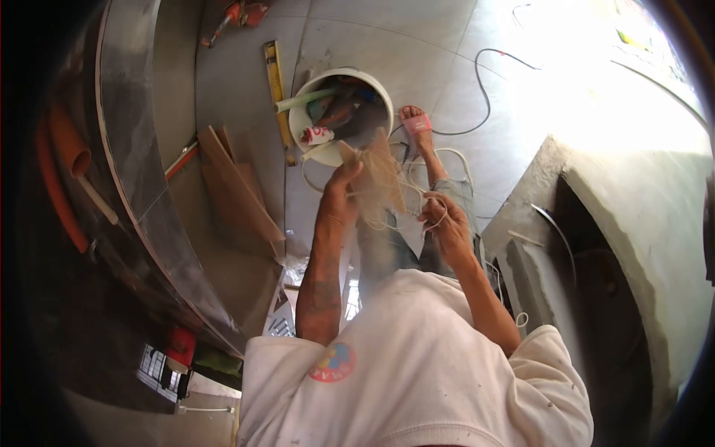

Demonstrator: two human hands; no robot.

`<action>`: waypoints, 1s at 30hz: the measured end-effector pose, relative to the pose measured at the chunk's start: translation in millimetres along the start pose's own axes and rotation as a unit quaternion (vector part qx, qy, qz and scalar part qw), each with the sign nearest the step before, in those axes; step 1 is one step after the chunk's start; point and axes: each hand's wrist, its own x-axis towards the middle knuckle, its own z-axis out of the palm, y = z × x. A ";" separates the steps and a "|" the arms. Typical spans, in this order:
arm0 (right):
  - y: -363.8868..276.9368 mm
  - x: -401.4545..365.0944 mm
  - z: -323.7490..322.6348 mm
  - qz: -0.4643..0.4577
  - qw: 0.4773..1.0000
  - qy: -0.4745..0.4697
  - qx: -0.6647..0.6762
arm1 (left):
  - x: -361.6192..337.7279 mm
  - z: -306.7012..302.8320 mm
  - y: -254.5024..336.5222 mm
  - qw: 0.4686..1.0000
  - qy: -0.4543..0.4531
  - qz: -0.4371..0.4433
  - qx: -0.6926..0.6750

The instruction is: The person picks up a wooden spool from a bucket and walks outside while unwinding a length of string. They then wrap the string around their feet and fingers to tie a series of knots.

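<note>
My left hand (344, 186) is closed on a thin tan, board-like piece (386, 173) with pointed ends, held over the near side of a white bucket. A haze blurs part of this piece. My right hand (445, 221) is closed on a loop of thin white cord (417, 195), just right of the piece. More loops of the cord hang between my hands and lie on the floor behind them. The white bucket (386, 100) holds several tools, a green tube and a red and white wrapped item.
A yellow level (277, 97) lies left of the bucket. Brown board pieces (237, 182) lean at the left. A black cable (484, 97) curves over the floor beyond my sandaled foot (417, 123). Grey slabs (532, 276) stand at the right. An orange tool (238, 15) lies at the top.
</note>
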 end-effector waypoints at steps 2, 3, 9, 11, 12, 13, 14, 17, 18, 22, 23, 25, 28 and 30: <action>0.7 7.2 -33.0 -0.011 0.997 0.062 -0.040 | 1.8 10.4 7.6 1.000 0.020 0.016 -0.008; -6.4 13.1 -42.6 -0.022 0.994 0.088 -0.059 | 5.3 13.3 7.5 0.999 0.018 0.027 -0.025; -43.3 17.3 -22.5 -0.032 0.985 0.144 -0.093 | 29.0 15.2 -28.2 0.995 0.042 -0.005 -0.085; -30.0 23.1 -17.5 -0.064 0.982 0.087 -0.155 | 29.8 17.5 -38.4 0.994 0.073 -0.004 -0.077; -28.6 27.8 -13.5 -0.082 0.977 0.057 -0.187 | 30.4 22.6 -39.0 0.994 0.085 -0.001 -0.073; -29.8 33.7 -9.9 -0.128 0.956 0.059 -0.258 | 29.7 27.2 -38.6 0.995 0.080 -0.012 -0.058; -32.8 40.0 -8.7 -0.115 0.961 0.053 -0.246 | 27.5 30.7 -36.3 0.996 0.077 -0.022 -0.042; -48.3 57.7 -0.9 -0.074 0.976 0.010 -0.206 | 24.4 26.4 -28.7 0.997 0.053 -0.062 -0.008; -63.3 60.7 1.2 -0.059 0.980 -0.018 -0.191 | 25.7 24.5 -28.2 0.996 0.041 -0.078 0.001; -82.4 71.1 -1.0 -0.106 0.965 -0.134 -0.199 | 28.0 33.3 -26.8 0.992 0.027 -0.099 0.078; -87.3 68.5 -2.5 -0.072 0.974 -0.133 -0.167 | 30.4 32.4 -31.3 0.992 0.020 -0.081 0.092; -107.5 57.6 -2.7 -0.003 0.986 -0.132 -0.106 | 27.0 63.0 -21.7 0.996 0.000 -0.051 0.080; -138.7 38.9 -14.5 -0.057 0.976 -0.150 -0.148 | 16.3 92.6 -8.1 0.997 -0.038 -0.022 0.070; -161.3 27.2 -26.9 -0.099 0.963 -0.157 -0.197 | 14.1 102.6 2.7 0.988 -0.063 -0.002 0.144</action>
